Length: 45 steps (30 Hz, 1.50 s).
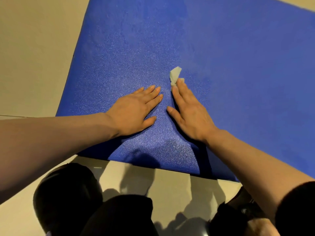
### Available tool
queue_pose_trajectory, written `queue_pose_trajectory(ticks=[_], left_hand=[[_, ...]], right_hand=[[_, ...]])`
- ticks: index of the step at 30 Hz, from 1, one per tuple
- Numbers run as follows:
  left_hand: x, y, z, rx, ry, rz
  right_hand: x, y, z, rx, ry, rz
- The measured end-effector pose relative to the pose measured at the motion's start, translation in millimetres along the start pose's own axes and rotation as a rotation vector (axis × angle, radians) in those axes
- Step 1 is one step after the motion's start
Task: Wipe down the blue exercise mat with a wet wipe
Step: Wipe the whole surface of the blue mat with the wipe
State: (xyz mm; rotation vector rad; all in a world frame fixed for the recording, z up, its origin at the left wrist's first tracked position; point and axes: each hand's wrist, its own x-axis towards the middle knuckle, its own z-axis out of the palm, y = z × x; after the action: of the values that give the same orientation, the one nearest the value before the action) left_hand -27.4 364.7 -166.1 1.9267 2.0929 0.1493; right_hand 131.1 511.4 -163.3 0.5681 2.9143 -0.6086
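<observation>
The blue exercise mat (221, 57) lies on the floor and fills most of the view, its textured surface glinting near the front edge. My left hand (134, 109) rests flat on the mat, fingers straight and together. My right hand (189, 111) lies flat beside it, fingers straight, and its fingertips press a small crumpled white wet wipe (175, 74) against the mat. Most of the wipe sticks out beyond the fingertips. The two hands are close together, a narrow strip of mat between them.
Beige floor (34, 48) borders the mat on the left and along the near edge. My knees in dark clothing (68, 193) sit on the floor just before the mat's front edge, with shadows between them.
</observation>
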Motion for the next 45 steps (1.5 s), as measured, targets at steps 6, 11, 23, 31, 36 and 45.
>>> queue_pose_trajectory(ticks=[6,11,23,31,36,45], left_hand=[[1,-2,2,0.038,0.021,0.009],[-2,-3,6,0.056,0.052,0.034],[43,-37,-20,0.033,0.230,0.052],[94,-68,-20,0.100,0.139,-0.089],[88,-64,-9,0.127,0.153,-0.108],[91,-67,-11,0.162,0.118,-0.120]], right_hand=[[42,17,-14,-0.188,-0.039,0.056],[42,1,-3,-0.078,0.018,0.173],[78,0,-6,-0.043,0.060,0.213],[73,37,-17,-0.139,0.155,0.347],[106,1,-9,-0.013,0.125,0.197],[155,54,-34,-0.017,0.240,0.392]])
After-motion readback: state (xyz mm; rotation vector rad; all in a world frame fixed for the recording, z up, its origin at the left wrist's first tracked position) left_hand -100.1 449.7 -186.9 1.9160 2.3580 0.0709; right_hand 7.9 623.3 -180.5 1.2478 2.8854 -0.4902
